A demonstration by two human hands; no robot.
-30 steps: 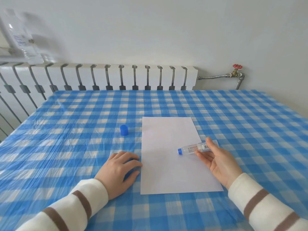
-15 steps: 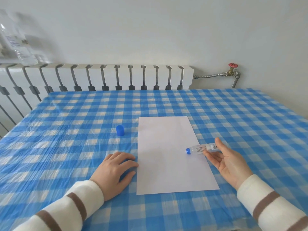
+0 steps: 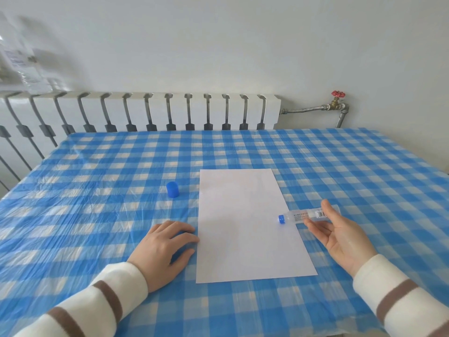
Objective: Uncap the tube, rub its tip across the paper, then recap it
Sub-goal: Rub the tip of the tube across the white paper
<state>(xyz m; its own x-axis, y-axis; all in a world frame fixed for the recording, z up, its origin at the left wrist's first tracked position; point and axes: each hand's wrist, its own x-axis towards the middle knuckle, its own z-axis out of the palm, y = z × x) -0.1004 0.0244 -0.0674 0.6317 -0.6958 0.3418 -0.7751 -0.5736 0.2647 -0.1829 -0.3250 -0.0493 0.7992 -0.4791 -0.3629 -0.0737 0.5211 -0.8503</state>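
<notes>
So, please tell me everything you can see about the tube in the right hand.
The tube is small, clear and plastic-looking, with a white printed label and a barcode. Its cap is off; the blue tip points left over the right edge of the paper, and I cannot tell whether it touches. It lies nearly level. The right hand holds its back end in a thumb-and-finger grip. The blue cap stands apart, left of the paper.

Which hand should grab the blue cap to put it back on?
Probably the left hand: it is free and on the cap's side of the paper. The right hand holds the tube.
</notes>
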